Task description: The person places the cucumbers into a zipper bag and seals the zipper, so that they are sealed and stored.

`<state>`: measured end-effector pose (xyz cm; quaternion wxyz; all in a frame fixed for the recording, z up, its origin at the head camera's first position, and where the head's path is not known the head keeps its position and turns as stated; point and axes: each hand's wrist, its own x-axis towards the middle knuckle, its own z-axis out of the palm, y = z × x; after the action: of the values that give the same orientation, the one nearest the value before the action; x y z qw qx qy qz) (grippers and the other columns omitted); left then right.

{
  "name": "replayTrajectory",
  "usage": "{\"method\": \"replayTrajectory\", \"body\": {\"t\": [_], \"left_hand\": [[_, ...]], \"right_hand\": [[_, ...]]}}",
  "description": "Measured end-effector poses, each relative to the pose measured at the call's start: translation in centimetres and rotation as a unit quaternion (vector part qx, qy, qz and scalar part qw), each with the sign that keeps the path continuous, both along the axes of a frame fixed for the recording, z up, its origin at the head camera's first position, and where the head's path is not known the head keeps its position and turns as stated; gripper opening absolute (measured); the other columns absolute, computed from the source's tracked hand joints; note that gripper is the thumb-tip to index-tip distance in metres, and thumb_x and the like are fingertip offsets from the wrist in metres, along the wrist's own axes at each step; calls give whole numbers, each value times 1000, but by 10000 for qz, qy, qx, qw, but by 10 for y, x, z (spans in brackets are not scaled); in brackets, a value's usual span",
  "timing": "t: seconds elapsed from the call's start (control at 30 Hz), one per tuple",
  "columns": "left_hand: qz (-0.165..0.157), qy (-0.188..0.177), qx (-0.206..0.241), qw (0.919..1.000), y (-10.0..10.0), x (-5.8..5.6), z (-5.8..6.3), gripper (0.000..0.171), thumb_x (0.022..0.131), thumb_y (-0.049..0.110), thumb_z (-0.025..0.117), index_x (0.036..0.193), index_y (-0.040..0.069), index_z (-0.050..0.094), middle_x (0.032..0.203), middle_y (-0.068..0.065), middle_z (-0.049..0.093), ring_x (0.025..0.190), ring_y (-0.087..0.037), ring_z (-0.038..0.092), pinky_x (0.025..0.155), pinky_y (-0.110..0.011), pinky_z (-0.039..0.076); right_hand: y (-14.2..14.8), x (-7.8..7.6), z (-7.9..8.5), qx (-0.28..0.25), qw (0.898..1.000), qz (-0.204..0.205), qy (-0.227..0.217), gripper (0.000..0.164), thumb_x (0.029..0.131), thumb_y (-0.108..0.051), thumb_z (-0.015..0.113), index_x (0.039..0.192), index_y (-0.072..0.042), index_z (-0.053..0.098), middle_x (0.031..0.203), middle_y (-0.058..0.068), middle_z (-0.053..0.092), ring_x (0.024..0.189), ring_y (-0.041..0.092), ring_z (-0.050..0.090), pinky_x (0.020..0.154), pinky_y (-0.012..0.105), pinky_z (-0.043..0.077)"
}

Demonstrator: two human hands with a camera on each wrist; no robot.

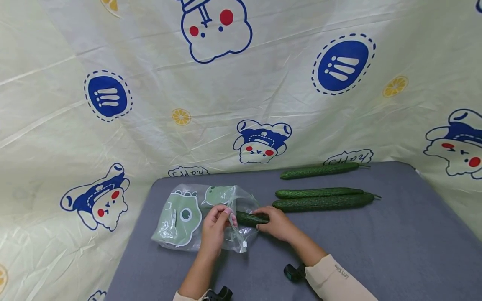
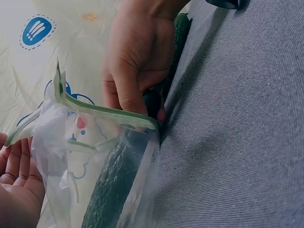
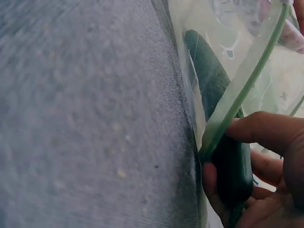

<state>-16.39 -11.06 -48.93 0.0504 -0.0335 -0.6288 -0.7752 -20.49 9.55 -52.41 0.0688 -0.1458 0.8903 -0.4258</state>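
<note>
A clear zip bag [image 1: 165, 228] with green cartoon prints lies on its side, its mouth facing right. My left hand [image 1: 214, 228] pinches the upper edge of that mouth and holds it apart. Most of one cucumber [image 1: 246, 219] is inside the bag; its near end sticks out past the green zip strip [image 2: 111, 113]. My right hand [image 1: 276, 223] grips this end, thumb on one side and fingers on the other, as the right wrist view shows. Through the plastic the cucumber's far end [image 3: 202, 52] is visible.
Two cucumbers [image 1: 320, 202] lie side by side to the right of the bag, and another cucumber [image 1: 320, 170] lies behind them near the back edge. The grey table [image 1: 339, 251] meets a cream printed sheet [image 1: 150, 138] at the back and sides.
</note>
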Motion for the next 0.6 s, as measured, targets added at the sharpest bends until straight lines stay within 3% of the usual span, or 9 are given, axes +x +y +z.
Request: {"method": "replayTrajectory", "body": {"t": [0.37,0.6], "left_hand": [[-2,-189,-110,9998,-1,-1,0,28,101,8,56,110,-18,54,76,1,63,63,-9,63,65,-22,58],[-95,-257,0,9996,2,1,-1,28,101,6,55,113,-19,51,77,0,63,63,-10,63,65,-22,57]], "right_hand": [[-7,0,11,-541,9984,158,52,38,91,-20,74,128,-10,70,129,14,68,125,35,61,105,54,49],[-19,-4,13,-870,9958,236,-156,38,92,-21,74,127,-8,70,131,16,67,128,35,59,106,54,49]]}}
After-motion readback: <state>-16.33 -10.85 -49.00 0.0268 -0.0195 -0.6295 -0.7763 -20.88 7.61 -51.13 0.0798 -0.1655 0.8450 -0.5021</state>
